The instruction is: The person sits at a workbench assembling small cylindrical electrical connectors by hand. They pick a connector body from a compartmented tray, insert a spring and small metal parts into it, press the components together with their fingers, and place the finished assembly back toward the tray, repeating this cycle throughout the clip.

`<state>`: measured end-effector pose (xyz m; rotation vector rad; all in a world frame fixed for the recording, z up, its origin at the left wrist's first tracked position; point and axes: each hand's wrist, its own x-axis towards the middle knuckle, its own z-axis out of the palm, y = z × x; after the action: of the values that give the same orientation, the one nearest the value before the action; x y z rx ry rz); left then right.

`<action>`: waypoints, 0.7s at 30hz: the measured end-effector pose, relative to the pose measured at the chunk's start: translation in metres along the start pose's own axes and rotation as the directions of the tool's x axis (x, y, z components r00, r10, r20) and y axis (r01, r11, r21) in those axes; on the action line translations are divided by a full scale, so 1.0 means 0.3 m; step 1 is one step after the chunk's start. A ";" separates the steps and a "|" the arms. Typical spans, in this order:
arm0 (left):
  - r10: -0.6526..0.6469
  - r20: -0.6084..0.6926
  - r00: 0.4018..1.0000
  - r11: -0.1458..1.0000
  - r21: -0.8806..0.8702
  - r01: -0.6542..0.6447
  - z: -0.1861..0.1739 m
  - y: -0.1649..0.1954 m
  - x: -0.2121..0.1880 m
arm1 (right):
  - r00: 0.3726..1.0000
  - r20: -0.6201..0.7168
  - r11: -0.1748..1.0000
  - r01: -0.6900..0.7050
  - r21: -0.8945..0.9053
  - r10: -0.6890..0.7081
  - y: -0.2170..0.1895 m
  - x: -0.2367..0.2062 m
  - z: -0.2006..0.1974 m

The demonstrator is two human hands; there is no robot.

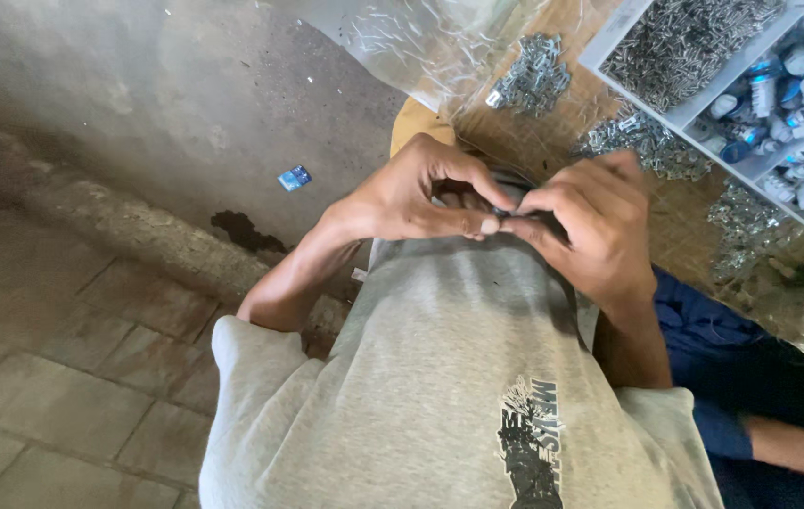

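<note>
My left hand point(416, 193) and my right hand point(586, 226) meet in front of my grey shirt, fingertips pinched together on a small dark metal part point(515, 216). Most of the part is hidden by my fingers, so its shape is unclear. Both hands hover over the near edge of a wooden board point(553, 132). A heap of small silvery metal pieces point(531, 75) lies on the board just beyond my hands, and a second heap point(647, 141) lies to its right.
A white divided tray point(694, 118) at the top right holds metal pieces and small blue-and-white cylinders point(798, 104). A clear plastic bag point(421, 38) lies at the top. Another person's blue sleeve and arm point(751, 396) are at the right. A concrete floor with a blue scrap point(295, 177) is at the left.
</note>
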<state>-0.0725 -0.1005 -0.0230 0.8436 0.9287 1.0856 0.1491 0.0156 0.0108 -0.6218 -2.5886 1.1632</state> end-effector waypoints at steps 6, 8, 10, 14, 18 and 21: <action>-0.005 -0.300 0.954 0.967 -0.244 -0.071 0.016 -0.012 -0.006 | 0.985 -0.159 0.839 -0.025 -0.543 -0.073 0.029 -0.018 0.103; -0.005 -0.339 0.941 0.958 -0.273 -0.093 0.018 -0.021 -0.002 | 0.993 -0.109 0.826 -0.029 -0.563 -0.040 0.022 -0.042 0.106; -0.020 -0.353 0.936 0.950 -0.297 -0.092 0.015 -0.028 0.001 | 0.988 -0.147 0.842 -0.049 -0.537 -0.037 0.023 -0.048 0.101; 0.003 -0.327 0.945 0.949 -0.297 -0.106 0.017 -0.037 0.003 | 0.974 -0.209 0.838 -0.039 -0.545 -0.090 0.019 -0.031 0.093; 0.016 -0.292 0.956 0.958 -0.269 -0.098 0.027 -0.045 0.013 | 0.978 -0.191 0.805 -0.044 -0.591 -0.087 -0.014 -0.049 0.081; 0.011 -0.267 0.964 0.959 -0.272 -0.086 0.038 -0.044 0.015 | 0.985 -0.164 0.852 -0.034 -0.523 -0.062 -0.024 -0.064 0.076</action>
<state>-0.0568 -0.1007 -0.0315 0.4960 0.9474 1.3598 0.1554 -0.0124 0.0004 -0.7649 -2.7437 0.3495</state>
